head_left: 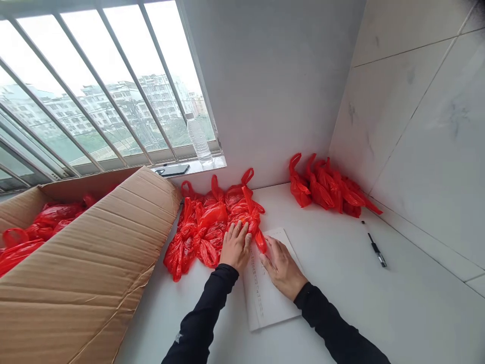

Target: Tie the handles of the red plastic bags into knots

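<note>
Several knotted red plastic bags [212, 225] lie bunched on the white table below the window. My left hand [235, 247] rests on the rightmost bags of this bunch, its fingers stretched out and lying over the plastic. Beside it, my right hand [282, 268] is held over an open notebook [275, 303] with handwritten columns. The right thumb and fingers are apart, with their tips close to a hanging red bag end [260, 242]; whether they touch it I cannot tell. The bags cover the notebook's upper left part.
A cardboard box [94, 258] holding more red bags stands at left. Another row of red bags [328, 187] sits against the back right corner. A black pen [377, 253] lies at right, its cap end pointing forward. On the sill are a clear bottle [199, 139] and a phone [172, 170].
</note>
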Motion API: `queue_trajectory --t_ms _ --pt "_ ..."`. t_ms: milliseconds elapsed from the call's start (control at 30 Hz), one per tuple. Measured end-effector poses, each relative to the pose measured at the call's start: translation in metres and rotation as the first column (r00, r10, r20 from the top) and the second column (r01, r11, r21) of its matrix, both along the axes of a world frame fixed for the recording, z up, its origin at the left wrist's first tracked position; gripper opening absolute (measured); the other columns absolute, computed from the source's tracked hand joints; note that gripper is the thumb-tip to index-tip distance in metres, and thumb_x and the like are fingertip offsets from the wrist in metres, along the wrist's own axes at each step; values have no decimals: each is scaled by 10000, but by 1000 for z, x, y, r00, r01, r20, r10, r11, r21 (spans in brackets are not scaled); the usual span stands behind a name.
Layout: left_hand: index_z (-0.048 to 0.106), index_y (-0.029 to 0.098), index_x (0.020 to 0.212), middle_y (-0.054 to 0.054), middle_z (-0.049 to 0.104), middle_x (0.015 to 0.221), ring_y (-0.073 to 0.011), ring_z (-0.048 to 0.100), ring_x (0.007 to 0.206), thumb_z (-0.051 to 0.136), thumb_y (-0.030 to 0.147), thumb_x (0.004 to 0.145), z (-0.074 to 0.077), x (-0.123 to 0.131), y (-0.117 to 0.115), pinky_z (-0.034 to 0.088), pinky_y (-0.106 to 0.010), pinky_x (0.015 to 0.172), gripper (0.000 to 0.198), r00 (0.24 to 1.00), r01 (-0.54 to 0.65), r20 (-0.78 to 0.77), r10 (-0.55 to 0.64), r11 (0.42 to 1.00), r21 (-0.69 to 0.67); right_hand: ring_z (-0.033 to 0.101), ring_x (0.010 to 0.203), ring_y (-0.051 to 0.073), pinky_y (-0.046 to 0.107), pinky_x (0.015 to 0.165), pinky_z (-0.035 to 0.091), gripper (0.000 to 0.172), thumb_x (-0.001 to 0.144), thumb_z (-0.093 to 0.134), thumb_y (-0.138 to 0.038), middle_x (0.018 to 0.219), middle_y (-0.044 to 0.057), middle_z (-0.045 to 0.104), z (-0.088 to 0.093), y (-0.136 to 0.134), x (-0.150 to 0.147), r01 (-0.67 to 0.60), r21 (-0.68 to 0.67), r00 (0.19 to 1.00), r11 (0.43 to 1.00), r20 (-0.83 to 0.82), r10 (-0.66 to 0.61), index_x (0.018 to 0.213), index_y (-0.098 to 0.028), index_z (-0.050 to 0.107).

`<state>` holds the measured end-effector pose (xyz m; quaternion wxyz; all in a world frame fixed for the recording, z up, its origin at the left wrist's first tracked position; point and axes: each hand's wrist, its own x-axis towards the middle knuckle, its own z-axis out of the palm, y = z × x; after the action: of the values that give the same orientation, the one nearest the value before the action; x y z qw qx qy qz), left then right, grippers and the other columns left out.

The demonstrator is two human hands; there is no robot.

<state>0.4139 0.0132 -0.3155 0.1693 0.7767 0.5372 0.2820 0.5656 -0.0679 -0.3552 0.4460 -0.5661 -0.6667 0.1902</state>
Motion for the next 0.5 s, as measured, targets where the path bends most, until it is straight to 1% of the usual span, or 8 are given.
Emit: queue_trajectory --t_ms 67,100,167,267,333,400,433,500 --pt "555 205 1388 -108 470 1525 -299 276 1486 459 284 939 -7 1 4 199 -550 1201 466 996 -27 -89 28 1000 16 375 1435 294 502 1171 369 585 982 417 -377 1520 174 439 -8 -5 -3 28 10 990 1000 139 -29 1505 -129 330" --pt "531 196 1411 -116 444 1541 -302 261 1492 451 285 944 -9 2 6 209 -548 1200 482 991 -42 -128 45 999 24 329 1463 298 509 1183 353 610 984 416 -392 1554 162 399 -12 -8 -3 37 11 977 999 209 -39 1526 -136 305" --pt "507 169 1433 -139 414 1556 -316 260 1491 445 286 948 -11 3 8 235 -540 1193 503 978 -71 -195 77 997 42 278 1488 300 504 1196 336 625 987 416 -419 1587 136 356 -18 -19 -1 45 5 944 999 327 -44 1540 -149 304" --pt "498 153 1442 -147 402 1560 -344 274 1481 457 273 940 -12 6 1 247 -543 1188 518 962 -88 -253 101 994 63 262 1496 296 489 1205 324 609 998 397 -452 1606 100 324 -24 -40 12 45 -19 905 999 423 -32 1538 -180 332" --pt "454 140 1471 -150 350 1587 -346 232 1495 460 238 928 -14 7 -9 212 -548 1198 552 957 -88 -265 117 989 120 251 1500 293 492 1208 315 600 1001 392 -465 1617 79 302 -25 -55 24 41 -44 894 998 447 -17 1541 -210 330" --pt "409 132 1496 -151 309 1605 -330 206 1505 451 202 919 -19 6 -20 182 -541 1209 583 953 -71 -273 135 969 235 246 1502 285 486 1213 306 591 1001 394 -473 1617 66 307 -21 -67 37 30 -82 900 996 436 9 1536 -227 342" --pt "412 133 1494 -151 322 1600 -319 229 1501 441 192 920 -23 4 -25 187 -536 1210 578 951 -57 -275 141 954 294 257 1498 276 478 1212 310 579 1000 398 -474 1608 66 331 -17 -69 44 21 -105 910 994 413 24 1524 -231 367" --pt "470 138 1456 -153 412 1553 -308 330 1463 419 193 929 -32 -1 -31 237 -535 1196 532 955 -28 -267 128 937 349 315 1474 258 461 1196 341 534 995 408 -470 1563 76 409 -7 -67 57 25 -132 943 991 333 20 1472 -233 450"
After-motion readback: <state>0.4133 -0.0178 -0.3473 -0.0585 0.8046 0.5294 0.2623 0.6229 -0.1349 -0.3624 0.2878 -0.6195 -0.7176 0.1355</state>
